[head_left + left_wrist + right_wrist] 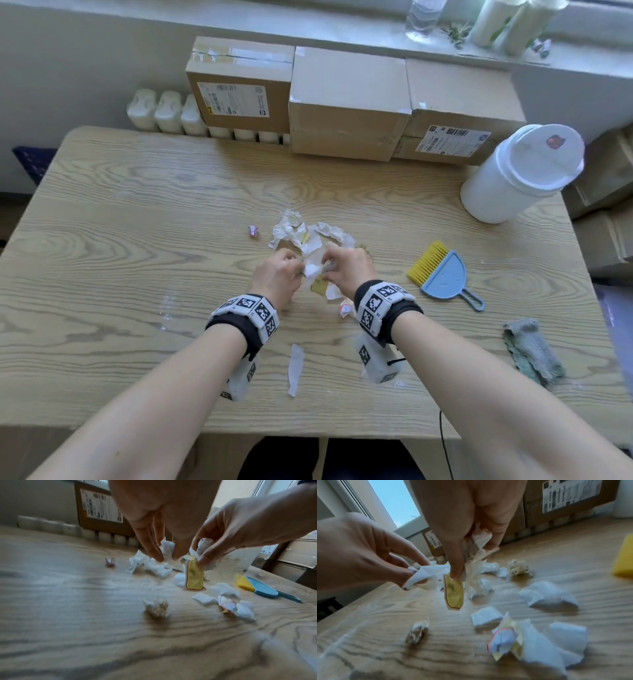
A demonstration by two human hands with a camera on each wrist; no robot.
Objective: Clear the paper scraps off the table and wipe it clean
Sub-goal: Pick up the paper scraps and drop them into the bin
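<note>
Torn and crumpled paper scraps [305, 233] lie in a loose heap at the middle of the wooden table [137, 222]. Both hands hover just above the heap's near edge. My left hand [297, 271] pinches a white paper scrap [167, 550] between thumb and fingertips. My right hand [329, 270] pinches a yellow scrap [453, 595] with a red outline, which hangs down over the table. Its other fingers clutch a bundle of crumpled white scraps [479, 539]. More scraps [547, 595] lie loose under the hands.
A small blue dustpan with a yellow brush [445, 274] lies right of the hands, and a grey cloth [532, 349] near the right front edge. A white tub [520, 174] stands back right, cardboard boxes [349, 102] along the back. A paper strip [295, 368] and a pink scrap [253, 231] lie apart.
</note>
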